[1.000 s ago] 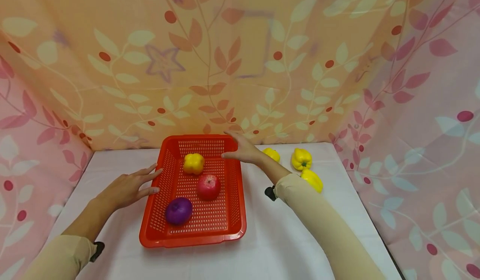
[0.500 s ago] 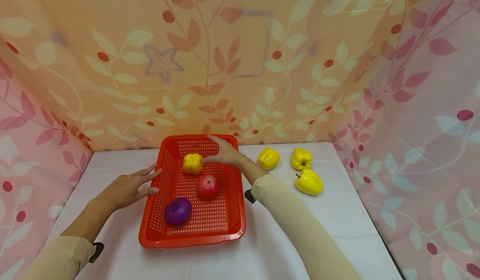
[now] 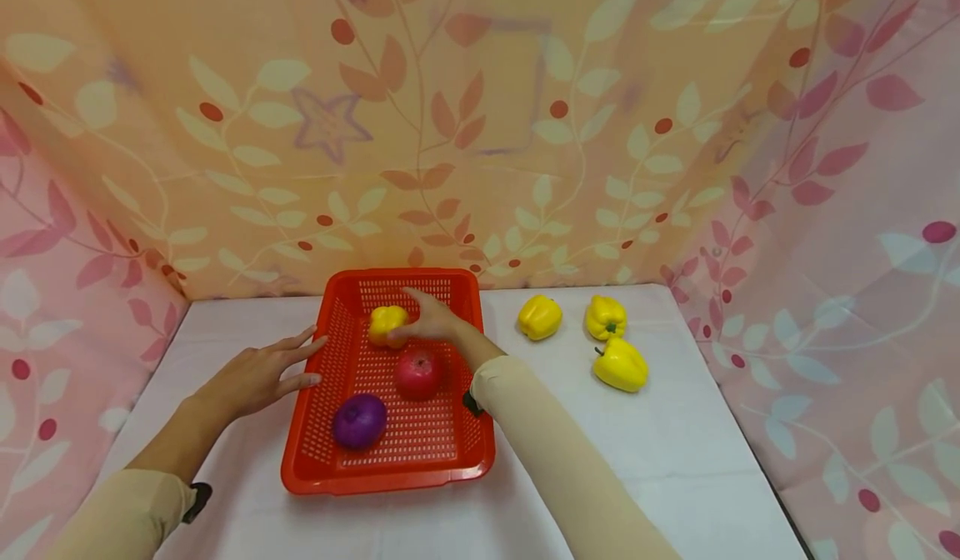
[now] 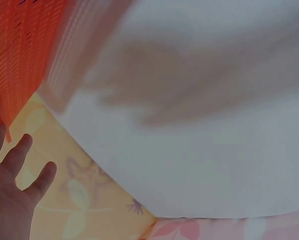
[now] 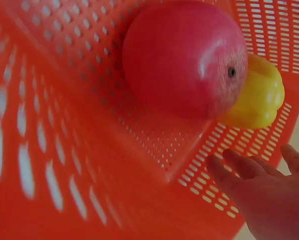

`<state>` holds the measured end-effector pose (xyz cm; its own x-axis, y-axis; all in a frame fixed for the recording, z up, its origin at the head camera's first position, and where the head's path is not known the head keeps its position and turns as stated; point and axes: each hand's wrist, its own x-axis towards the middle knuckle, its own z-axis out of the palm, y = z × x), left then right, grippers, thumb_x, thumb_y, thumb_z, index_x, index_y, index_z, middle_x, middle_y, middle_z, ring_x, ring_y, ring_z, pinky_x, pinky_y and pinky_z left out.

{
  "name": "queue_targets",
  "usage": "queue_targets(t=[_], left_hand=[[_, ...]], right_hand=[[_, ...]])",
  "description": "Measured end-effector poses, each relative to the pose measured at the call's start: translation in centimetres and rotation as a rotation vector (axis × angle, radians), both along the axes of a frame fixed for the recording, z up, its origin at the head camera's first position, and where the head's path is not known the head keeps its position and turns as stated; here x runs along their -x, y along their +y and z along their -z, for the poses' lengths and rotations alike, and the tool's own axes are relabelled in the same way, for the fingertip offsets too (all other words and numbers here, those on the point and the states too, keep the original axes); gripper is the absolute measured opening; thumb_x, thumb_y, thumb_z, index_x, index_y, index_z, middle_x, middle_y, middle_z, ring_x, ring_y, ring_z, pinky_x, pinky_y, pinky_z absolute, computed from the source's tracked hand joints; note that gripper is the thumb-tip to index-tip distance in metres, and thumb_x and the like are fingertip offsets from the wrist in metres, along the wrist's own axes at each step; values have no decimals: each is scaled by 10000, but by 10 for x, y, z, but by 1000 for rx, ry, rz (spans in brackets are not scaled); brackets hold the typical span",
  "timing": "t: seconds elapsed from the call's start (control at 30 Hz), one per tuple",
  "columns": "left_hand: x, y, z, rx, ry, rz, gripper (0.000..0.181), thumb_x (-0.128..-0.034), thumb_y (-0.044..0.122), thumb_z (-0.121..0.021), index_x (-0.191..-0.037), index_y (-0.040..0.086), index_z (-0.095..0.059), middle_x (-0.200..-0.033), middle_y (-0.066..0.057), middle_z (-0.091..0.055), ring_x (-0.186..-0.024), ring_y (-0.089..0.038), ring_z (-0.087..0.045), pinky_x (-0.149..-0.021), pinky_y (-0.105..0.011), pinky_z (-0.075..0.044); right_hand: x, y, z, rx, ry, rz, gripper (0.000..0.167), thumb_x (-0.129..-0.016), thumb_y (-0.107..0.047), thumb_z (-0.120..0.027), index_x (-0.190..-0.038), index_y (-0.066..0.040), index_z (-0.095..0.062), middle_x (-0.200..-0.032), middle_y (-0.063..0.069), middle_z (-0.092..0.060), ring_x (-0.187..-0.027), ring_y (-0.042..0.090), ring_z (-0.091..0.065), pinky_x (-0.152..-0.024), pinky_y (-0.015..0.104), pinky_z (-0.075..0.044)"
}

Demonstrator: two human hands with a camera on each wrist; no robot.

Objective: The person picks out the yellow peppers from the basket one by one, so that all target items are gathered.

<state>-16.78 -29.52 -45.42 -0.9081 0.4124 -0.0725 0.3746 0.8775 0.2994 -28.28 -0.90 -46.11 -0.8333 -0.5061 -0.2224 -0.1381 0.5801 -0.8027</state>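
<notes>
In the head view, my left hand (image 3: 253,378) lies at the left rim of the red plastic basket (image 3: 390,487), fingers spread and fingertips at the rim. The left wrist view shows these spread fingers beside the basket wall (image 4: 19,65). Inside the basket, my right hand (image 3: 435,320) reaches beside a yellow bell pepper (image 3: 384,325), thumb and fingers apart. In the right wrist view, the right hand (image 5: 272,192) has extended fingers, with the pepper (image 5: 259,95) partly hidden behind a round red fruit (image 5: 182,60). A glossy purple, onion-like vegetable (image 3: 360,421) sits near the basket's front left.
On the white-covered table (image 3: 600,477), several yellow peppers lie right of the basket: one at the left (image 3: 540,317), one at the back right (image 3: 605,317) and one in front (image 3: 621,364). A patterned curtain (image 3: 480,127) encloses the back and sides.
My right hand has moved left from the basket's right rim, over the basket and down beside the yellow bell pepper. The left hand keeps its place at the left rim.
</notes>
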Motion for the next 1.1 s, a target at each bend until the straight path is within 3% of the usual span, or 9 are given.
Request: queue_targets(t=[0.37, 0.57, 0.73, 1.1], left_hand=[[2, 2, 0, -13, -9, -1, 710, -935, 488, -640, -1506, 117, -439, -1575, -199, -336, -1240, -515, -520, -938, -685, -436], [2, 2, 0, -7, -8, -3, 706, -934, 482, -644, -1504, 118, -443, -1566, -206, -350, -1242, -510, -520, -944, -687, -431], [0, 0, 0, -10, 33, 12, 691, -935, 473, -648, -1488, 100, -467, -1539, -221, -389, -1209, -494, -554, -935, -671, -446], [0, 1, -1, -11, 19, 8, 692, -940, 480, -640, -1495, 108, -459, -1549, -216, -375, -1210, -504, -548, -937, -680, -438]], right_hand=[[-3, -12, 8, 18, -44, 32, 844, -859, -283, -786, -1556, -119, -337, -1519, 106, -437, -1357, 281, -447, -1136, 431, -358], [-2, -21, 15, 24, -11, 13, 761, -886, -198, -762, -1532, -79, -378, -1429, 119, -522, -1217, 254, -554, -1034, 331, -453], [-3, -32, 23, 18, 46, 5, 690, -882, -118, -756, -1491, -56, -437, -1369, 129, -568, -1118, 226, -596, -936, 277, -485], [-1, -35, 26, -16, 61, -2, 623, -898, -5, -704, -1466, -56, -454, -1337, 141, -580, -1142, 253, -585, -945, 308, -483]])
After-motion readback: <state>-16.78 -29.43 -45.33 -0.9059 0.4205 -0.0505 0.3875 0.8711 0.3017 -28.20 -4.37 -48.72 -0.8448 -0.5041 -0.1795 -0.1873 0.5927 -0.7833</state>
